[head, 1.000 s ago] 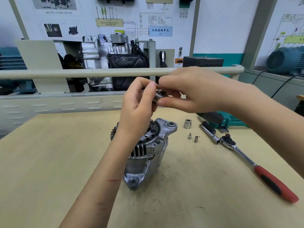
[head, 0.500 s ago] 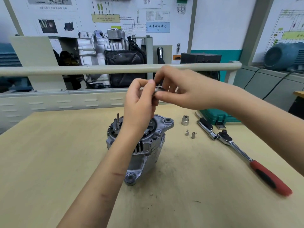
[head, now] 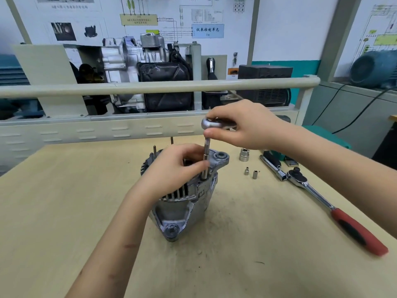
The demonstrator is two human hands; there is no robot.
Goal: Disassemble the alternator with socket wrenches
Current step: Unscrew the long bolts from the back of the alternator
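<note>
At the middle of the counter (head: 247, 244) the alternator (head: 184, 203) stands on end; the left hand (head: 174, 168) pinches the extension bar (head: 206, 155), the right hand (head: 242, 125) grips the ratchet head (head: 211, 123). If the bar tilts, the socket could slip and round the bolt.

Pale wooden table (head: 64, 211), cream rail (head: 150, 87), wall diagram boards (head: 171, 22), teal motor (head: 373, 68)

One alternator (head: 184, 203), three loose sockets (head: 244, 154) (two small), three ratchets (head: 335, 209).
</note>
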